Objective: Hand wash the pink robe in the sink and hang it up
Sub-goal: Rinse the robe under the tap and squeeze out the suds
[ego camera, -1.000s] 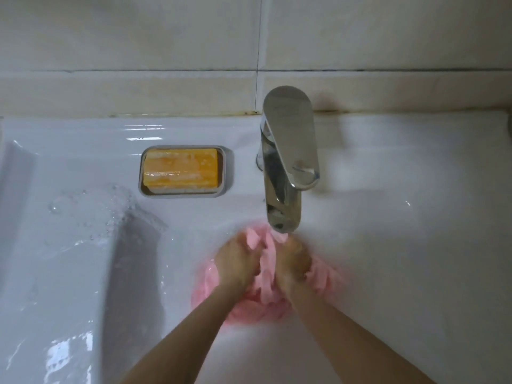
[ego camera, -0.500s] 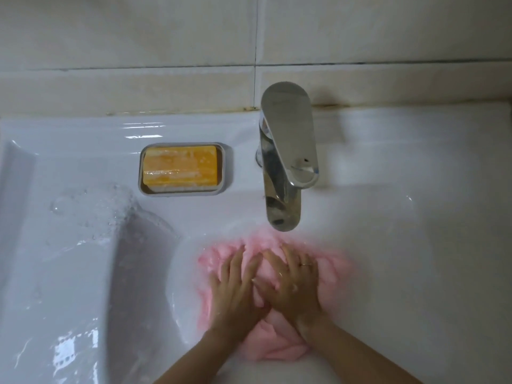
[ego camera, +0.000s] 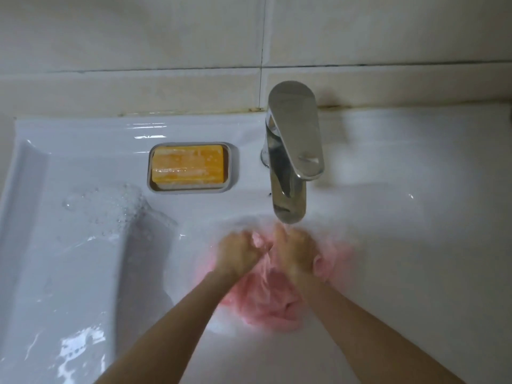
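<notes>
The pink robe (ego camera: 266,303) lies bunched and wet in the white sink basin (ego camera: 415,245), under the chrome faucet spout (ego camera: 291,206). My left hand (ego camera: 238,253) grips a fold of the robe with curled fingers. Close beside it, my right hand (ego camera: 297,252) grips another bunch of the fabric, and pink cloth bulges out to its right. Both hands are blurred by motion. Most of the robe under them is hidden.
An orange soap bar (ego camera: 188,166) sits in a grey dish (ego camera: 232,167) on the sink ledge left of the faucet. Soap suds (ego camera: 108,206) lie on the wet left ledge. A tiled wall (ego camera: 166,37) rises behind the sink.
Half a second ago both hands pressed flat on the spread robe. Now their fingers have curled into the fabric and pulled it together under the spout.
</notes>
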Tool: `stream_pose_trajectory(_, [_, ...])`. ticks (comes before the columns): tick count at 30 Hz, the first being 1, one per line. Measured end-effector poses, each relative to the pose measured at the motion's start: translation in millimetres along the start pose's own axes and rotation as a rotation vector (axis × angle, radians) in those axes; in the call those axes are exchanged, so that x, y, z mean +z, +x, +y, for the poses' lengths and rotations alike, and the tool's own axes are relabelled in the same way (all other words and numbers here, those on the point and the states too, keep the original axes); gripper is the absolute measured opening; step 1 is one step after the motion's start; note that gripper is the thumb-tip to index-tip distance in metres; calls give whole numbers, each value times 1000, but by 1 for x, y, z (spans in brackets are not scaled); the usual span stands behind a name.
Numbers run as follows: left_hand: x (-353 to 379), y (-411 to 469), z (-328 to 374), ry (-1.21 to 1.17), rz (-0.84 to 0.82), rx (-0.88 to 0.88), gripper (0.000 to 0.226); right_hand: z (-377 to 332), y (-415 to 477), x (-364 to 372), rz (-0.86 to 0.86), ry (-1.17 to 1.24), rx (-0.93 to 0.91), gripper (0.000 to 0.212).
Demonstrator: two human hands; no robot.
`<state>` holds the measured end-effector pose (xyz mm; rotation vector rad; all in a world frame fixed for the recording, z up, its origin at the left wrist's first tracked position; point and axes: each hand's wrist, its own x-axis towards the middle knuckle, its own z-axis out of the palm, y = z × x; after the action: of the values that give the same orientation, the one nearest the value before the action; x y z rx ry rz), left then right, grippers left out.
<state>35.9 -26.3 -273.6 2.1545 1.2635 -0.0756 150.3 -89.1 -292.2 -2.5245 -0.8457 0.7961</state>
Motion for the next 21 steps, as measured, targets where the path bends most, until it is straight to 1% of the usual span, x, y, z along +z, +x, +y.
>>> stream_pose_trajectory(1, [-10, -3, 2, -189, -81, -55, 45, -2, -4, -13, -26, 175, 13, 43])
stream_pose_trajectory(2, [-28, -10, 4, -295, -159, -25, 54, -1, -9, -25, -31, 318, -27, 36])
stream_pose_trajectory(3, [-40, -17, 4, -427, -199, 3, 59, 2, -15, -39, -67, 442, -87, 28])
stream_pose_trajectory(4, [-53, -28, 2, -502, -255, 46, 63, 10, -22, -51, -113, 566, -129, 20])
stream_pose_trajectory(5, [-63, -39, 1, -676, -303, 26, 63, 14, -33, -64, -153, 632, -136, 19])
stream_pose_trajectory(6, [-64, -50, -3, -764, -304, 15, 65, 20, -44, -73, -169, 658, -130, 24])
stream_pose_trajectory(7, [-57, -60, -7, -905, -307, -72, 67, 27, -54, -81, -97, 582, -147, 29])
stream_pose_trajectory(8, [-48, -68, -10, -795, -225, -121, 68, 35, -59, -85, 34, 415, -202, 38])
stream_pose_trajectory(9, [-33, -72, -14, -606, -99, -183, 69, 43, -61, -84, 147, 209, -254, 50])
stream_pose_trajectory(10, [-16, -76, -16, -329, -2, -189, 75, 50, -59, -78, 196, 68, -295, 63])
stream_pose_trajectory(11, [0, -79, -14, -163, 79, -175, 82, 51, -55, -69, 134, 22, -263, 73])
stream_pose_trajectory(12, [14, -81, -10, -86, 93, -165, 87, 50, -50, -59, 72, 11, -211, 78])
stream_pose_trajectory(13, [29, -80, -8, -63, 104, -149, 87, 48, -46, -46, 47, -38, -179, 78])
stream_pose_trajectory(14, [37, -79, -3, -25, 92, -135, 81, 47, -44, -33, 45, -110, -195, 75])
stream_pose_trajectory(15, [44, -77, -1, 39, 72, -114, 72, 44, -45, -22, 76, -183, -242, 73])
stream_pose_trajectory(17, [48, -72, 2, 143, 21, -128, 57, 40, -49, -5, 139, -250, -356, 67])
stream_pose_trajectory(19, [50, -65, 0, 112, 78, -125, 46, 39, -52, 6, 249, -237, -430, 52])
stream_pose_trajectory(21, [50, -60, -3, 26, 46, -183, 41, 43, -47, 15, 353, -286, -487, 34])
